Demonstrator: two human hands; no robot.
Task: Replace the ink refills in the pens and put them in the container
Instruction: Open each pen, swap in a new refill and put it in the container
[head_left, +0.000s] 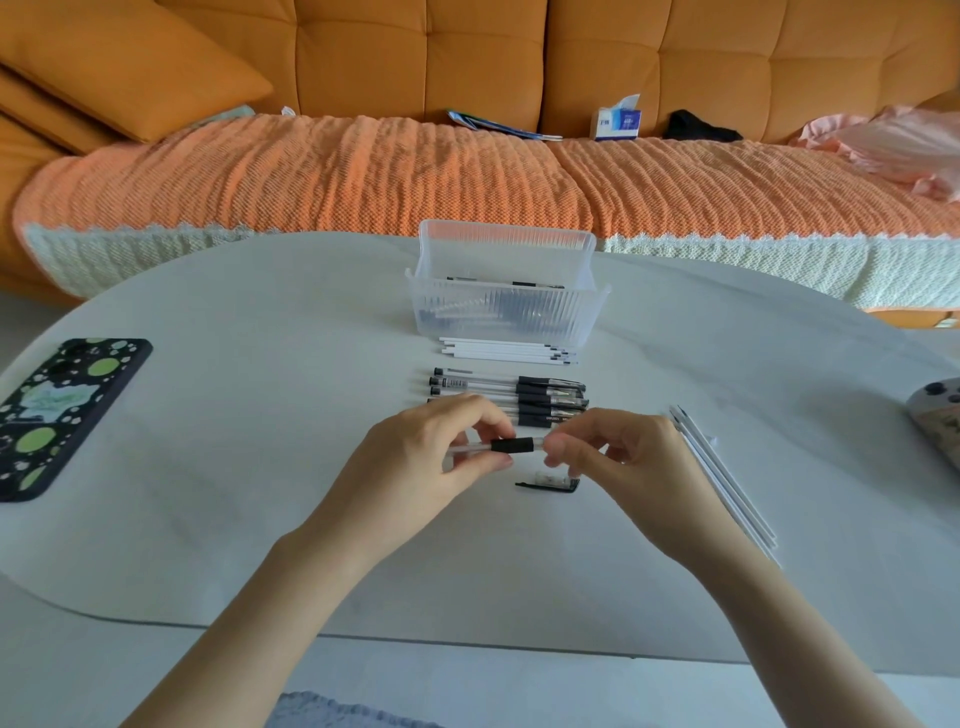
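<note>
both hands are up over the middle of the white table (260, 493), working on one pen. left hand (441, 457) has fingers and thumb curled round the clear barrel of the pen (511, 446), pinching it just left of the black rubber grip. right hand (618, 457) pinches the tip end of the same pen between thumb and fingertips. pen sits level between them, a bit above the table. can't tell if the tip piece is on or off, fingers cover it.

right at 6 o'clock from the right hand's fingertips a pen cap (548, 482) lies on the table, clear with a black clip. at 12 o'clock from the hands there's a row of pens (509, 392) side by side, caps toward 3 o'clock, the nearest partly hidden behind the knuckles. further out at 12 o'clock is a bunch of white refills (506, 351), and just behind them the clear ribbed container (504, 306) with a few pens lying in the bottom.

at 3 o'clock from the right hand, a second bunch of refills (727, 483) lies at an angle. way over at 9 o'clock there's a phone (57, 410) in a black case with green spots. at the far 3 o'clock edge a grey thing (937, 415) pokes in, no idea what it is. orange sofa (363, 62) runs behind the table at 12 o'clock with a tissue box (617, 123) on it.
</note>
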